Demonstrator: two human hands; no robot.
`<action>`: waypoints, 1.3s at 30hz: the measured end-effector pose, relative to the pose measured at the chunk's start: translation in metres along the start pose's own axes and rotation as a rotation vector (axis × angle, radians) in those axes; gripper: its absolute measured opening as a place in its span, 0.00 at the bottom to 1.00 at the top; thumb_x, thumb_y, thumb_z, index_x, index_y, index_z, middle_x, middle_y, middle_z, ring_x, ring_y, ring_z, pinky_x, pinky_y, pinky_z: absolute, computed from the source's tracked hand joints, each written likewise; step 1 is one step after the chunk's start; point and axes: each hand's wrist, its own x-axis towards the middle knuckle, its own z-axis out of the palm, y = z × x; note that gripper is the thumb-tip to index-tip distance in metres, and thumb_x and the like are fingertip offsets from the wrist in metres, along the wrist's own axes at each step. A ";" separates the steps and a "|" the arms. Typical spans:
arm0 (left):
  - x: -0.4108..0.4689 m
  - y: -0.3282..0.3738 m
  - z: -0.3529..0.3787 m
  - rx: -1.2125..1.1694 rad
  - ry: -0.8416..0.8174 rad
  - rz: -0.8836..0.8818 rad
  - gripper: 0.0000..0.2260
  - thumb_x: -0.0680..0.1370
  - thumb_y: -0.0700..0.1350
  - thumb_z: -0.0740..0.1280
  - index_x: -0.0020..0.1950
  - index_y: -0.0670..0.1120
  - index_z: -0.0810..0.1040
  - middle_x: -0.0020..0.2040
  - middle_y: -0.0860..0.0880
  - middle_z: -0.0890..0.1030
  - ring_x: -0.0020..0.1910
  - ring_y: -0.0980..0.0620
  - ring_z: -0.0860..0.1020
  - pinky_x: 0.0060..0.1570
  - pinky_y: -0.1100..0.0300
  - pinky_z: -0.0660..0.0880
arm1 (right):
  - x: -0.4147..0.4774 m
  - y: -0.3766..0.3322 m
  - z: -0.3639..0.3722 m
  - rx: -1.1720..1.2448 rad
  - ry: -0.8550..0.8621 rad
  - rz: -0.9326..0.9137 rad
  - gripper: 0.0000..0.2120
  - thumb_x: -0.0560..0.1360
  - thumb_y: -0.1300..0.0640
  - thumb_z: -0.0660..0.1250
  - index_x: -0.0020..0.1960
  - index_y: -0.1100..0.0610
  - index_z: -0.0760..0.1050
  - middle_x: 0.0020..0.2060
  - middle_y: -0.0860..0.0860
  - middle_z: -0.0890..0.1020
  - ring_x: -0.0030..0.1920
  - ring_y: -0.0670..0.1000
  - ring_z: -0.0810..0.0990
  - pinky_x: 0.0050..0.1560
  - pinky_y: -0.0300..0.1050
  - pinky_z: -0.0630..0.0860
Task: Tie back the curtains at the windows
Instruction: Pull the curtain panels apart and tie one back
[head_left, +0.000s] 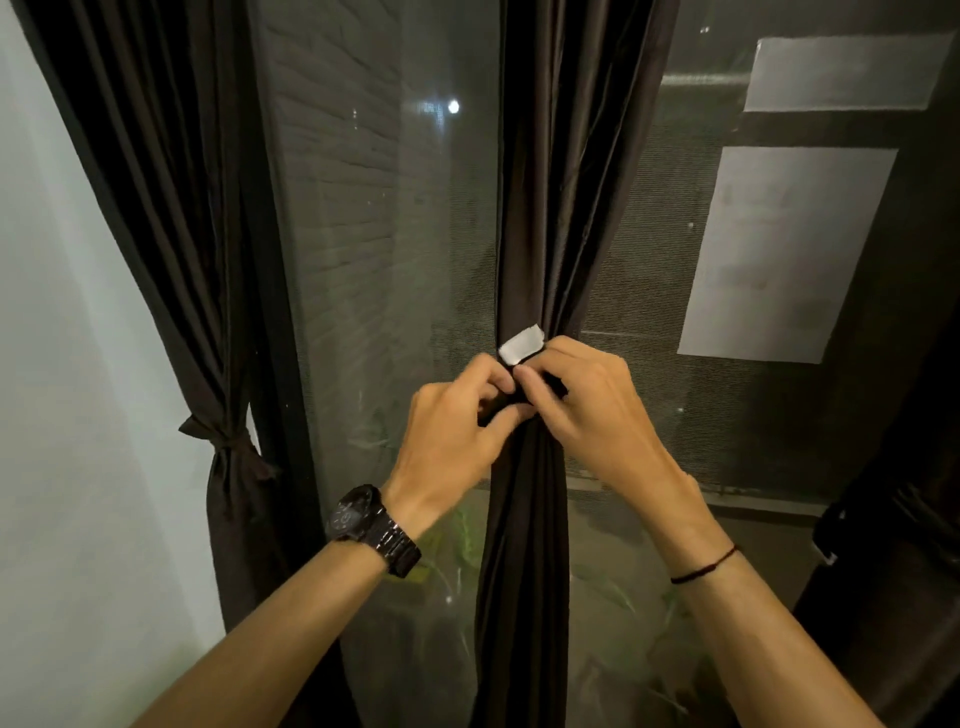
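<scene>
In the middle of the frame, a dark brown, glossy fabric curtain (535, 208) hangs gathered into a narrow column in front of the mesh-screened window pane (363, 260). Both hands meet at its waist.

The left hand (457, 431), with a black metal wristwatch (363, 522) on its wrist, has its fingers curled and pinches one end of a dark fabric tie-back strap (555, 387) against the folds. The right hand (592, 410), above a thin dark cord bracelet (704, 569), is curled round the other end with its thumb pressed onto it. A white fastening patch (521, 347) at the strap's tip stands up just above the knuckles, uncovered. The strap looks wrapped round the bundle but not yet closed.

At the left of the frame, a second dark brown curtain (171, 208) is already cinched by its own dark band (228, 449), beside the pale wall (62, 364). At the lower right edge hangs more dark cloth (893, 519); I cannot tell whether it is tied.

By my reading, one curtain is finished and the middle one is nearly there. What is left is to press the patch shut so the strap holds, then check the cloth at the right.
</scene>
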 end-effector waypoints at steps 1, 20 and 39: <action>-0.001 -0.002 -0.002 -0.026 -0.034 0.003 0.09 0.78 0.42 0.75 0.56 0.47 0.80 0.40 0.52 0.85 0.39 0.54 0.84 0.42 0.50 0.81 | 0.001 0.001 -0.002 0.041 0.000 0.030 0.06 0.80 0.60 0.67 0.49 0.57 0.83 0.40 0.47 0.80 0.41 0.43 0.77 0.43 0.29 0.69; 0.007 0.009 0.007 -0.045 0.064 0.137 0.08 0.74 0.45 0.80 0.41 0.53 0.81 0.47 0.58 0.75 0.40 0.59 0.75 0.40 0.70 0.68 | -0.012 -0.008 -0.011 0.672 0.256 0.379 0.14 0.70 0.70 0.76 0.44 0.52 0.82 0.40 0.48 0.87 0.43 0.49 0.87 0.48 0.44 0.83; 0.045 0.006 -0.031 0.120 -0.625 0.171 0.08 0.80 0.42 0.72 0.56 0.53 0.84 0.49 0.57 0.83 0.47 0.52 0.81 0.50 0.48 0.78 | -0.011 0.022 -0.050 0.403 -0.226 -0.015 0.07 0.76 0.62 0.71 0.51 0.58 0.87 0.50 0.49 0.84 0.51 0.47 0.84 0.53 0.42 0.81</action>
